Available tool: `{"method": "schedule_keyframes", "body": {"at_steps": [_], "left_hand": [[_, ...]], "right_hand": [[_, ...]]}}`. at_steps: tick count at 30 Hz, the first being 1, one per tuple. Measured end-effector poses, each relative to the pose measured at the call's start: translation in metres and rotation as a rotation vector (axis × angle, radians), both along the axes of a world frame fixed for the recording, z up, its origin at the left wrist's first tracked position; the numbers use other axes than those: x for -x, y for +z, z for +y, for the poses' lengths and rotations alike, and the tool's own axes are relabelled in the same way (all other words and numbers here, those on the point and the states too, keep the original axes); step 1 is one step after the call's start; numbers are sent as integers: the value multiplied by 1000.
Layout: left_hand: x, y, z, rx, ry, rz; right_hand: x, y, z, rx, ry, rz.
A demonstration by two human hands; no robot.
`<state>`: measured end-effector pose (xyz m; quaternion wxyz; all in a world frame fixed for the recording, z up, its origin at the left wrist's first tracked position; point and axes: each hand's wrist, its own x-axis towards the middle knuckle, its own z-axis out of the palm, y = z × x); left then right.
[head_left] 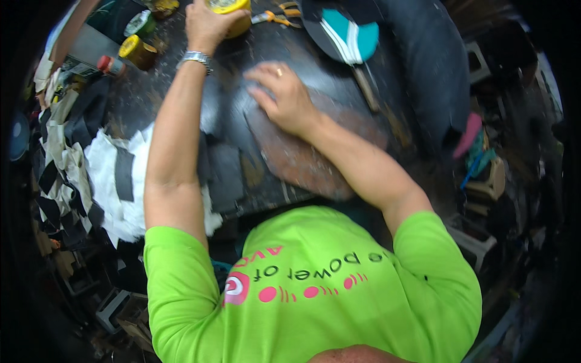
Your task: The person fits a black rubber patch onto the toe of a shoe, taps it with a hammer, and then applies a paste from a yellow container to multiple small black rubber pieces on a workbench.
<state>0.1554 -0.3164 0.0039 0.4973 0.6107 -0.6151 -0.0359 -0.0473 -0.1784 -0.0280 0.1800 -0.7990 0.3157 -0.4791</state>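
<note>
At the far side of the dark table, my left hand (pixel 207 27) is closed round the side of a jar with a yellow rim (pixel 240 25); the frame's upper edge cuts off part of both. My right hand (pixel 283 100), with a ring on one finger, hovers over or rests on the far left part of a worn brown board (pixel 302 158); I cannot tell if it touches. Its fingers are loosely bent, thumb apart, nothing between them. Beyond it lie orange-handled pliers (pixel 275 17). To the right is a teal, white and black cut piece (pixel 357 37).
Several jars stand at the far left, among them one with a yellow lid (pixel 137 52) and a green one (pixel 140 23). White fluffy material (pixel 109 181) with a grey strip lies by my left forearm. Fabric scraps (pixel 63 145) hang at the left edge. A wooden-handled tool (pixel 365 88) lies on the right.
</note>
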Motion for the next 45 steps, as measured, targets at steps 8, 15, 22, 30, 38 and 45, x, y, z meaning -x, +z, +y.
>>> {"method": "schedule_keyframes", "body": {"at_steps": [8,15,22,30,38,45], "left_hand": [[65,1,72,-40,-307,162],[95,-13,78,-179,-615,192],[73,6,151,-143,-539,105],[79,19,305,-299,-625,422],[120,-7,361,-246,-638,78],[109,-43,374,-85,-506,10]], "right_hand": [[25,39,51,-145,136,-151],[74,43,121,-223,211,147],[143,43,156,-270,135,213],[163,10,117,42,-375,363],[148,-20,102,-161,-468,494],[129,-11,125,-132,-477,522]]}}
